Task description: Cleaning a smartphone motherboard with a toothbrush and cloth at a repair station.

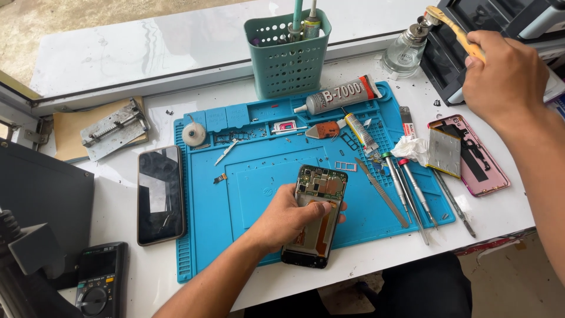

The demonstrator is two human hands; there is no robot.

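Evidently, the left hand gripped the opened phone on the blue mat; the right hand held a brush against the glass dispenser bottle.

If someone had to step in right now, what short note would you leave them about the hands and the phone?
Left hand: grip on the opened phone, back cover off, circuit board showing, lying on the blue mat.
Right hand: holds a yellow-handled brush, its tip at the glass bottle.
Nearby: pink back cover, glue tube, screwdrivers, second phone.
Done: phone opened. Left: putting the cover back on.
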